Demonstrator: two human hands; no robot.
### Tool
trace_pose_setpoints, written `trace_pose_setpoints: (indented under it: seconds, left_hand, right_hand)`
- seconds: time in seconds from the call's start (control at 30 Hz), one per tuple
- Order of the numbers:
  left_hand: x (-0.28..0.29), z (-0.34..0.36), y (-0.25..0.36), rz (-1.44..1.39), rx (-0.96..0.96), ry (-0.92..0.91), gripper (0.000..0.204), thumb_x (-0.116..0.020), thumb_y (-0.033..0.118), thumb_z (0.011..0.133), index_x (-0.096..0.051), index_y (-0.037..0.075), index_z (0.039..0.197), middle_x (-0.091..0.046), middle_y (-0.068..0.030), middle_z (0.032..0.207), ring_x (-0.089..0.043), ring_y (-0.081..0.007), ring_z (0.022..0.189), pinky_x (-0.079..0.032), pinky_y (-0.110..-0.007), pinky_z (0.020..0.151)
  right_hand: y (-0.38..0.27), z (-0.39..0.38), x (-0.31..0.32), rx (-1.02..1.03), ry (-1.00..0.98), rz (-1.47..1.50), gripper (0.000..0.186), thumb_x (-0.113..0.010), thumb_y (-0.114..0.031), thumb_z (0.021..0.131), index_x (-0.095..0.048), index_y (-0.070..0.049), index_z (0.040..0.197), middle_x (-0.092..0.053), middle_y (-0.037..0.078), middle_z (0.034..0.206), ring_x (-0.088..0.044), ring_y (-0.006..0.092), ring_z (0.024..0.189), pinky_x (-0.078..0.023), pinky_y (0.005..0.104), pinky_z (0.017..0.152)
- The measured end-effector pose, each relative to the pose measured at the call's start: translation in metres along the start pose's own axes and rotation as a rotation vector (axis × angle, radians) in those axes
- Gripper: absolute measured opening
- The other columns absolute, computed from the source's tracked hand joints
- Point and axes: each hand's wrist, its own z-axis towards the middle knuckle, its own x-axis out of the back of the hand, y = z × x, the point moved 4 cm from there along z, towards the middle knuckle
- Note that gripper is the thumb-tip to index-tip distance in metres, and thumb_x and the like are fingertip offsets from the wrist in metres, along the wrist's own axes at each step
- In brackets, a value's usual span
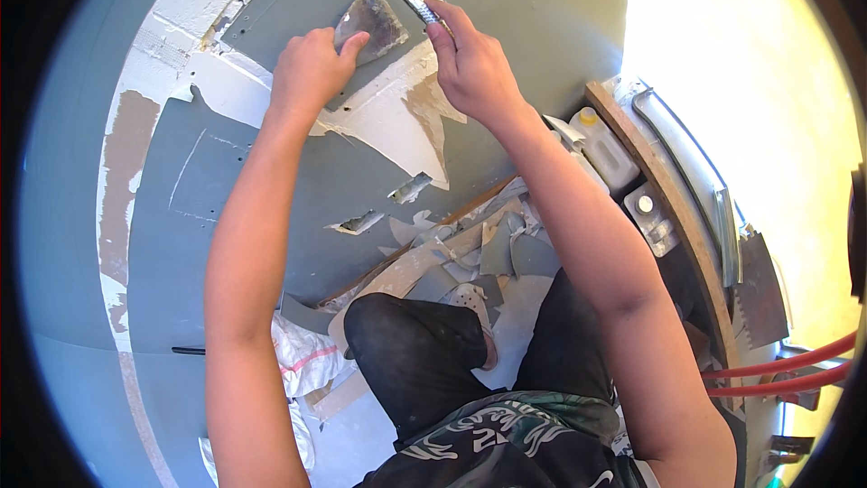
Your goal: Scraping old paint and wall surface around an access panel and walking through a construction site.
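My left hand (312,73) is closed round a broad, stained metal putty knife (373,26), its blade lying against or close to the grey wall (506,0). The putty knife's handle is hidden by my fingers. In my right hand (479,73) is a utility knife (419,9) with a pointed blade, its tip toward the upper left, a little to the right of the putty knife. Whether the tip touches the wall I cannot tell. Around both hands the grey surface is stripped, baring white and brown patches (388,118).
Two ragged holes (358,223) break the wall lower down. Torn grey and white scraps (506,244) litter the floor by my feet. A white sack (302,357) lies left of my knee. On the right are plastic jugs (605,149), a wooden edge (673,208), a toothed blade (761,289) and red handles (781,378).
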Motion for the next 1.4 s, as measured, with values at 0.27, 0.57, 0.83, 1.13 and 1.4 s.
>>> trace_pose_setpoints:
  seconds: [0.27, 0.57, 0.83, 1.13, 1.4]
  left_hand:
    - [0.001, 0.000, 0.001, 0.000, 0.031, -0.052, 0.058, -0.063, 0.052, 0.095, -0.072, -0.005, 0.092, -0.070, -0.0296, 0.085, -0.068, -0.0476, 0.087, -0.055, -0.053, 0.078]
    - [-0.005, -0.001, -0.003, -0.004, -0.014, 0.053, 0.057, -0.065, 0.052, 0.094, -0.069, -0.003, 0.081, -0.068, -0.0245, 0.071, -0.068, -0.0451, 0.072, -0.052, -0.050, 0.067]
    - [-0.001, -0.002, 0.000, 0.010, 0.038, 0.011, 0.058, -0.062, 0.053, 0.095, -0.072, -0.004, 0.091, -0.070, -0.0288, 0.083, -0.068, -0.0478, 0.084, -0.055, -0.052, 0.076]
    - [-0.005, 0.001, -0.012, -0.005, 0.057, -0.050, 0.059, -0.061, 0.055, 0.096, -0.072, -0.003, 0.090, -0.070, -0.0271, 0.081, -0.069, -0.0460, 0.083, -0.054, -0.051, 0.075]
    - [-0.006, 0.001, -0.005, -0.002, -0.028, 0.090, 0.058, -0.064, 0.054, 0.095, -0.067, -0.001, 0.076, -0.067, -0.0168, 0.064, -0.069, -0.0387, 0.067, -0.052, -0.047, 0.065]
  right_hand:
    - [-0.002, 0.002, -0.008, 0.027, -0.026, -0.018, 0.029, -0.052, -0.021, 0.104, -0.059, -0.006, 0.129, -0.071, 0.025, 0.089, -0.069, 0.0449, 0.086, -0.055, 0.0516, 0.078]
    - [0.001, -0.002, -0.010, 0.003, -0.035, -0.058, 0.029, -0.052, -0.021, 0.103, -0.057, -0.008, 0.129, -0.071, 0.024, 0.085, -0.069, 0.0444, 0.082, -0.054, 0.0524, 0.076]
    - [0.011, -0.025, -0.025, -0.146, -0.108, -0.182, 0.030, -0.051, -0.023, 0.104, -0.050, -0.009, 0.130, -0.070, 0.024, 0.082, -0.068, 0.0467, 0.079, -0.053, 0.0559, 0.072]
    - [-0.011, -0.034, 0.019, -0.164, -0.060, -0.121, 0.026, -0.051, -0.021, 0.104, -0.055, -0.008, 0.126, -0.069, 0.023, 0.079, -0.067, 0.0459, 0.075, -0.052, 0.0539, 0.070]
    - [-0.013, -0.008, 0.004, -0.131, -0.074, -0.056, 0.027, -0.050, -0.022, 0.105, -0.055, -0.007, 0.126, -0.068, 0.023, 0.077, -0.068, 0.0447, 0.074, -0.052, 0.0522, 0.070]
